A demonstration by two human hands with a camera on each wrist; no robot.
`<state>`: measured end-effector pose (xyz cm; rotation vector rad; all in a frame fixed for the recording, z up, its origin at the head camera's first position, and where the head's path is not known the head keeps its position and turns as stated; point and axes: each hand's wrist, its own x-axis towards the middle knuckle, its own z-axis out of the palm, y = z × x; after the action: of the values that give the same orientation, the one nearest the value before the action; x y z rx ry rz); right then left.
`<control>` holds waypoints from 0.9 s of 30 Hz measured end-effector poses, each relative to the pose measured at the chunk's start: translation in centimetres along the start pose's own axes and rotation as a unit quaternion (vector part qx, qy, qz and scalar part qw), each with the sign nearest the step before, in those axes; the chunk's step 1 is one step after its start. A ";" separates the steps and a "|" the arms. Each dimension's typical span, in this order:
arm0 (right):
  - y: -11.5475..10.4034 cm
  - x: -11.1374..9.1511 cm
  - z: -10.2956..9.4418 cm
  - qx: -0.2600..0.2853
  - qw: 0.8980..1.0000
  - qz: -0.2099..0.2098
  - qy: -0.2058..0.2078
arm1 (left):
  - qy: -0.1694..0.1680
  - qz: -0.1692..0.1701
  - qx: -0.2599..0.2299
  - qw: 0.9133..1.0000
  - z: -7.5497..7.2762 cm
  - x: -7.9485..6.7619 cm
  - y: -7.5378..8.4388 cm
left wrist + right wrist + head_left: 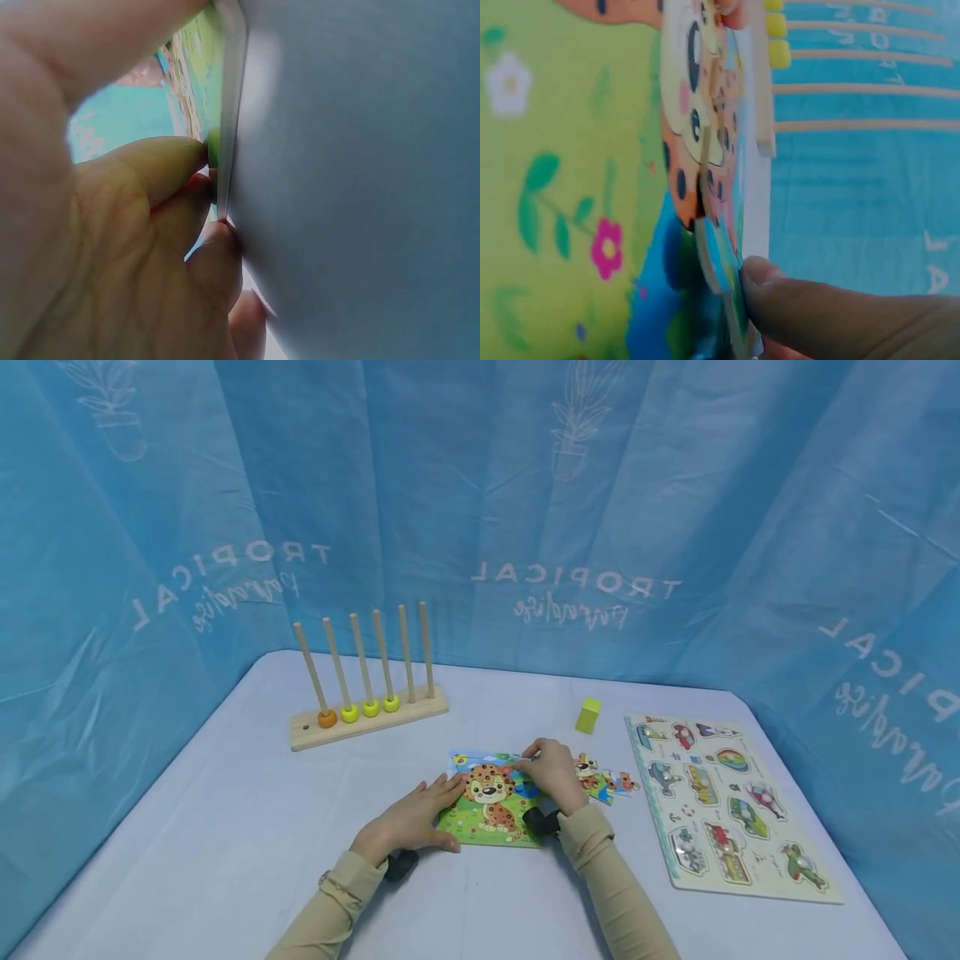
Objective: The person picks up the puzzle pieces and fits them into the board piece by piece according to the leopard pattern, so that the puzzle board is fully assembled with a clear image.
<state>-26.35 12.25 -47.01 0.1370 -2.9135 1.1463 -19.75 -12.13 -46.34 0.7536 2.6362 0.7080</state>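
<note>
A leopard jigsaw puzzle lies flat on the white table in the middle of the head view. My left hand rests at its left side, fingers fairly straight on the picture and thumb spread along the near edge. In the left wrist view the fingertips touch the board's edge. Over the upper right corner, my right hand pinches a puzzle piece with a blue patch, which stands slightly tilted in the right wrist view. Its underside fingers are mostly hidden. Joined loose pieces lie just right of that hand.
A wooden peg stand with an orange bead and several yellow ones stands at the back left. Behind the puzzle is a yellow-green block. A vehicle peg puzzle board lies at the right. Blue curtains surround the table.
</note>
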 end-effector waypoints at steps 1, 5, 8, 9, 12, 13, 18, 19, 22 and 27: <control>0.0 0.0 0.1 -0.007 1.000 -0.003 0.005 | 0.001 0.001 -0.001 1.000 0.0 0.0 0.0; 0.1 0.0 0.3 -0.024 0.999 -0.008 0.023 | 0.001 0.001 -0.001 1.000 -0.1 0.0 0.0; 0.3 0.1 0.2 -0.021 0.999 -0.002 0.025 | 0.000 -0.001 0.000 1.000 0.0 0.0 0.0; 0.3 0.2 0.1 -0.022 0.999 0.001 0.024 | 0.000 -0.001 0.000 1.000 0.0 0.0 0.0; 0.6 0.4 -0.1 -0.020 1.000 0.008 0.019 | -0.001 -0.003 -0.003 1.000 0.0 0.0 0.0; 0.8 0.4 -0.2 -0.018 1.000 0.009 0.018 | -0.001 -0.003 -0.004 1.000 0.1 0.0 0.0; 2.5 0.5 -1.8 0.025 0.999 0.005 0.028 | -0.005 -0.006 -0.009 1.000 0.3 0.0 0.0; 3.0 0.5 -2.4 0.033 0.999 0.008 0.033 | -0.005 -0.006 -0.008 1.000 0.3 0.0 0.0; 4.7 0.7 -4.4 0.045 0.998 0.018 0.042 | -0.002 -0.006 -0.003 1.000 0.3 0.0 0.0; 7.5 0.7 -7.0 0.023 0.999 0.035 0.014 | 0.001 -0.005 -0.001 1.000 0.2 0.1 -0.1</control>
<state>-27.85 22.41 -46.98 0.0173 -2.8897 1.2155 -19.75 -12.07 -46.57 0.7391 2.6385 0.7093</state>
